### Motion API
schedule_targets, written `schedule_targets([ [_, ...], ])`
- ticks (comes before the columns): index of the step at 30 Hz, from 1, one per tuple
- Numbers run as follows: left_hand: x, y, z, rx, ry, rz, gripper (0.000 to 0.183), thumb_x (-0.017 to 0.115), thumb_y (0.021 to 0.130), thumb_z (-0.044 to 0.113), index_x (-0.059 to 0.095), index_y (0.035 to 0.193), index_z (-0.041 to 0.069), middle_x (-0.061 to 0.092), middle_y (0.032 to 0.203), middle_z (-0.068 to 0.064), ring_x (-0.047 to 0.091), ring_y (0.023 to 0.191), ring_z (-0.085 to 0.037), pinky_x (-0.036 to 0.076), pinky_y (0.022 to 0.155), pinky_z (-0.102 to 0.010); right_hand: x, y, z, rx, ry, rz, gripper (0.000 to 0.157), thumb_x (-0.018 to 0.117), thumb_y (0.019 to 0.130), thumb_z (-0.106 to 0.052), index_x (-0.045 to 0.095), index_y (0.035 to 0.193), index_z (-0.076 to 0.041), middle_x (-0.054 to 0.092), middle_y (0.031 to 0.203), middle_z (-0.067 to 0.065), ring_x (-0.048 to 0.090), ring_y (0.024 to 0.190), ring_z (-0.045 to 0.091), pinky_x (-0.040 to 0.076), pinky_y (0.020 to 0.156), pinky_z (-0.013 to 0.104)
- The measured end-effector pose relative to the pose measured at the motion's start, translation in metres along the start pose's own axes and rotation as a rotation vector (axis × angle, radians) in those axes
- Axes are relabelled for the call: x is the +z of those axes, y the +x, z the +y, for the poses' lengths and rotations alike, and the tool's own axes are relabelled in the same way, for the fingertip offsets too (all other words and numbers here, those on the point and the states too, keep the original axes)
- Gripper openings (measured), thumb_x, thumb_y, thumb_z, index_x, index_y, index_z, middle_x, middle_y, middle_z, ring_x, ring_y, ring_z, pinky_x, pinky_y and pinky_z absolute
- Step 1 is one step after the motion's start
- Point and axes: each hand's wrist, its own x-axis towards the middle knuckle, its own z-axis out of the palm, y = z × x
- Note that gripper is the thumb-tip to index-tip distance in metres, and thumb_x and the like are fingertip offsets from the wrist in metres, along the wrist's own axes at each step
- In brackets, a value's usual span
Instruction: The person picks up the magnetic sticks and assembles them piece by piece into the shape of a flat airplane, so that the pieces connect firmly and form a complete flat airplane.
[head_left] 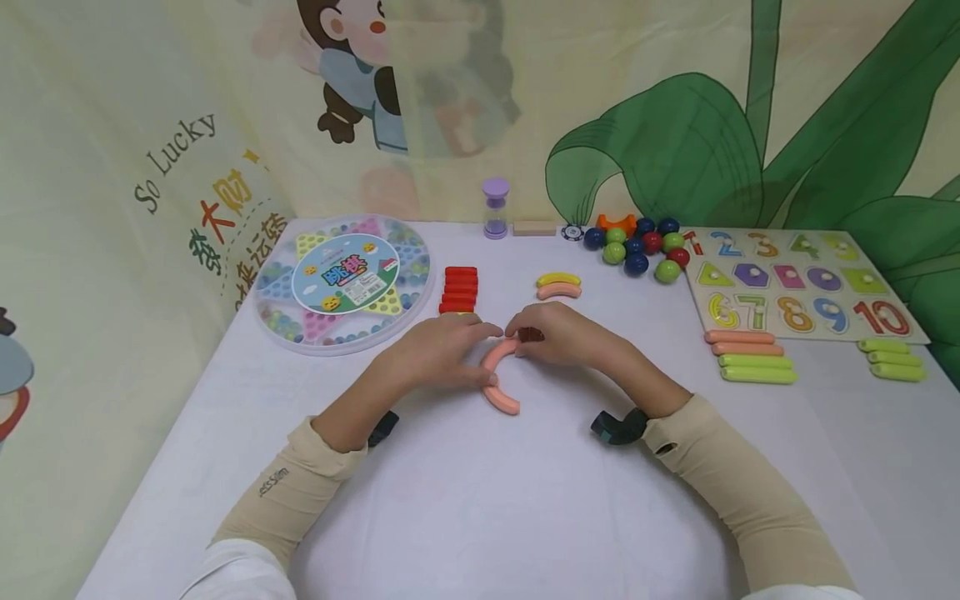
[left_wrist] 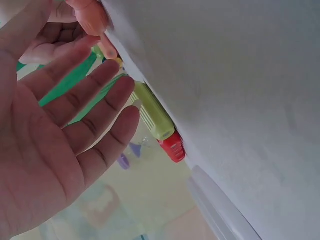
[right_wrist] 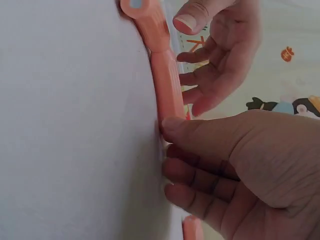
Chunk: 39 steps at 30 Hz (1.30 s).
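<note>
Two curved pink tube pieces [head_left: 501, 399] lie joined end to end on the white table, forming an arc that opens to the right. At the arc's upper end my right hand [head_left: 561, 333] pinches the piece between thumb and fingers; in the right wrist view the thumb of that hand [right_wrist: 250, 160] presses on the pink tube [right_wrist: 166, 82]. My left hand [head_left: 442, 350] is at the arc's left side, its thumb near the joint. Its fingers look extended and spread in the left wrist view. A light green tube [left_wrist: 154, 112] lies beyond those fingers.
Behind the left hand are several red tubes [head_left: 460, 287] and a round game board [head_left: 423, 312]. Farther back stand a purple hourglass [head_left: 495, 208], curved yellow [head_left: 558, 279] and pink pieces, and coloured balls [head_left: 636, 264]. Right: a number puzzle board [head_left: 757, 287], straight pink and green tubes [head_left: 757, 375].
</note>
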Motion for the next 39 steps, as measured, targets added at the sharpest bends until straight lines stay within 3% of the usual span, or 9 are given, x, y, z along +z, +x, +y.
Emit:
schedule_targets([
  [5, 0.001, -0.001, 0.003, 0.056, 0.035, 0.014, 0.056, 0.067, 0.075, 0.048, 0.055, 0.125, 0.027, 0.058, 0.11, 0.004, 0.05, 0.099, -0.01, 0.042, 0.082, -0.03, -0.017, -0.004, 0.014, 0.088, -0.017, 0.052, 0.018, 0.068, 0.081, -0.013, 0.068, 0.099, -0.013, 0.06, 0.08, -0.005, 0.051, 0.072, 0.013, 0.044, 0.065, 0.026],
  [11, 0.001, -0.002, 0.005, 0.073, 0.048, -0.006, 0.054, 0.067, 0.077, 0.045, 0.054, 0.127, 0.027, 0.058, 0.109, 0.003, 0.05, 0.098, -0.011, 0.043, 0.081, -0.03, -0.05, -0.021, 0.049, 0.356, -0.056, 0.351, 0.022, 0.065, 0.083, -0.012, 0.066, 0.104, -0.006, 0.061, 0.097, 0.008, 0.052, 0.079, 0.023, 0.048, 0.067, 0.035],
  [14, 0.001, -0.003, 0.006, 0.075, 0.047, -0.01, 0.055, 0.067, 0.077, 0.044, 0.053, 0.127, 0.027, 0.059, 0.105, 0.004, 0.05, 0.094, -0.01, 0.043, 0.077, -0.028, -0.06, -0.031, 0.066, 0.489, -0.09, 0.463, 0.028, 0.062, 0.084, -0.011, 0.063, 0.11, -0.003, 0.055, 0.111, 0.016, 0.05, 0.096, 0.031, 0.046, 0.078, 0.044],
  [18, 0.001, -0.005, 0.007, 0.072, 0.068, -0.01, 0.054, 0.067, 0.078, 0.043, 0.053, 0.127, 0.027, 0.06, 0.098, 0.004, 0.049, 0.084, -0.009, 0.041, 0.069, -0.026, -0.066, -0.039, 0.083, 0.585, -0.116, 0.465, 0.036, 0.06, 0.084, -0.01, 0.056, 0.118, 0.001, 0.046, 0.122, 0.022, 0.042, 0.113, 0.039, 0.036, 0.09, 0.053],
  [22, 0.0, -0.006, 0.009, 0.056, 0.097, -0.014, 0.054, 0.067, 0.077, 0.044, 0.054, 0.127, 0.027, 0.059, 0.093, 0.004, 0.047, 0.078, -0.01, 0.039, 0.063, -0.027, -0.066, -0.042, 0.09, 0.618, -0.113, 0.435, 0.041, 0.059, 0.084, -0.012, 0.052, 0.122, 0.001, 0.042, 0.125, 0.024, 0.039, 0.114, 0.042, 0.033, 0.092, 0.055],
  [27, -0.003, -0.007, 0.011, 0.031, 0.101, -0.031, 0.053, 0.067, 0.077, 0.044, 0.055, 0.126, 0.027, 0.056, 0.083, 0.004, 0.046, 0.074, -0.012, 0.038, 0.059, -0.028, -0.064, -0.04, 0.088, 0.606, -0.113, 0.45, 0.039, 0.059, 0.085, -0.013, 0.053, 0.122, 0.0, 0.041, 0.128, 0.021, 0.04, 0.114, 0.04, 0.035, 0.091, 0.054],
  [32, -0.003, -0.008, 0.013, -0.005, 0.116, -0.059, 0.051, 0.067, 0.076, 0.045, 0.057, 0.123, 0.028, 0.05, 0.075, 0.004, 0.046, 0.073, -0.013, 0.038, 0.056, -0.028, -0.056, -0.023, 0.07, 0.514, -0.123, 0.411, 0.031, 0.062, 0.085, -0.016, 0.062, 0.113, -0.004, 0.052, 0.117, 0.015, 0.048, 0.101, 0.031, 0.044, 0.083, 0.046],
  [37, -0.002, -0.01, 0.017, -0.055, 0.129, -0.107, 0.039, 0.065, 0.077, 0.048, 0.06, 0.11, 0.028, 0.049, 0.074, 0.002, 0.047, 0.072, -0.014, 0.038, 0.054, -0.029, -0.044, 0.009, 0.046, 0.325, -0.037, 0.313, 0.024, 0.065, 0.083, -0.02, 0.067, 0.103, -0.007, 0.063, 0.095, 0.006, 0.052, 0.076, 0.021, 0.047, 0.064, 0.033],
  [39, -0.003, -0.011, 0.018, -0.076, 0.145, -0.123, 0.043, 0.064, 0.077, 0.05, 0.058, 0.114, 0.028, 0.05, 0.076, 0.001, 0.047, 0.072, -0.014, 0.039, 0.054, -0.029, -0.038, 0.024, 0.035, 0.218, 0.004, 0.258, 0.02, 0.066, 0.082, -0.019, 0.069, 0.099, -0.008, 0.063, 0.089, 0.001, 0.05, 0.071, 0.018, 0.045, 0.061, 0.03],
])
